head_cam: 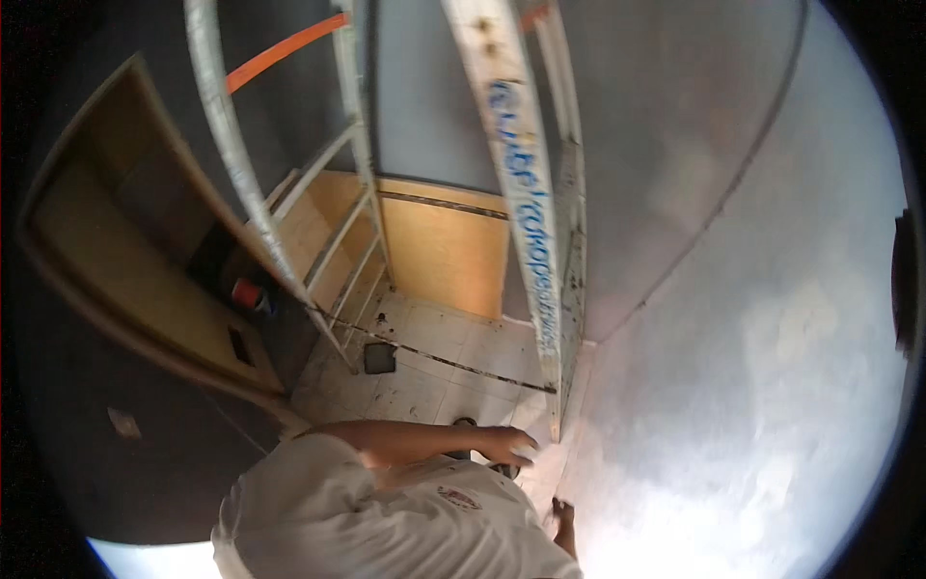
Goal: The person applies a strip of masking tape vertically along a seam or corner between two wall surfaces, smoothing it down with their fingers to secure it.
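Note:
My left hand reaches across in front of my body, its fingers curled around a small pale piece whose kind I cannot make out. My right hand hangs low beside the grey wall; its fingers are partly hidden, and whether it holds anything is unclear. Before me stands a paint-spattered stepladder with legs spread and blue handwriting on its near right rail. The foot of that rail comes down just beyond my left hand. A dark cord spans between the ladder's legs.
Between the legs, a dark square marks the tiled floor. Wooden panels stand at the back. To the left is a framed doorway, with a red-and-white container near it. Orange bars cross the ladder higher up.

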The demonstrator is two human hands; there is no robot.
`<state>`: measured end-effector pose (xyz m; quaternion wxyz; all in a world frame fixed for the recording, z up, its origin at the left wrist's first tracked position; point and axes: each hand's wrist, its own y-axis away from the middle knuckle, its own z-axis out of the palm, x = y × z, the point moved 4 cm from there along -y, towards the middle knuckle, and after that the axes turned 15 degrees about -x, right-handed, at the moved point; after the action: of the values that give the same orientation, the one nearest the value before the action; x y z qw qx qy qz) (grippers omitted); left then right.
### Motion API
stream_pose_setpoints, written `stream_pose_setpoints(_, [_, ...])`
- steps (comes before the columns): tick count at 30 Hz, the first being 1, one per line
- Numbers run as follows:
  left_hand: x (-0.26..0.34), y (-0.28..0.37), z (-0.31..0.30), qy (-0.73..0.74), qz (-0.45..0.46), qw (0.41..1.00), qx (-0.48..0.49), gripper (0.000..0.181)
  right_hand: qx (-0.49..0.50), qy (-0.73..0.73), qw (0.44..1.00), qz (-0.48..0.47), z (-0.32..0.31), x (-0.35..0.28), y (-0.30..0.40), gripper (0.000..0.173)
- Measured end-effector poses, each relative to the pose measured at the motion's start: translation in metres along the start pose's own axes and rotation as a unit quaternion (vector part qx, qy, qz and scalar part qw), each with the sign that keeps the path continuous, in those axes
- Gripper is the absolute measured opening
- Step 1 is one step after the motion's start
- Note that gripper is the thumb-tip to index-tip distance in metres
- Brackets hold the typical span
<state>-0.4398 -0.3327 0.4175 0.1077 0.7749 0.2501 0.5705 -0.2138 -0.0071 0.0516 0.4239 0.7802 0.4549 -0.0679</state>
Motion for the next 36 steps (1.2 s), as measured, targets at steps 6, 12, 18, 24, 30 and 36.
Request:
stream_pose_setpoints(6, [-0.141,0.069,-0.012,0.069,-0.2,0.971,0.108,0.058,-0.045,-0.087,0.995,0.0,0.031,-0.1,-0.018,0.071])
stream_pose_setpoints(12, [-0.247,0.062,0.009,0.09,-0.323,0.94,-0.062,0.053,0.114,-0.269,0.94,0.176,0.047,-0.053,0.109,0.061])
stream_pose_setpoints(18, [-0.321,0.078,-0.022,-0.062,-0.324,0.921,-0.208,0.053,0.104,-0.361,0.814,0.443,0.233,-0.05,0.337,0.061])
stream_pose_setpoints(24, [-0.352,0.063,-0.039,-0.138,-0.301,0.917,-0.222,0.052,0.348,-0.806,0.277,0.39,0.343,-0.083,0.489,0.094])
stream_pose_setpoints(30, [-0.35,0.015,-0.006,-0.023,-0.275,0.942,-0.191,0.053,0.806,-0.568,0.043,0.162,0.311,-0.063,0.658,0.132])
stream_pose_setpoints(36, [-0.297,-0.011,0.053,-0.115,-0.246,0.935,-0.23,0.06,0.87,-0.484,-0.006,-0.095,0.24,-0.035,0.725,0.132])
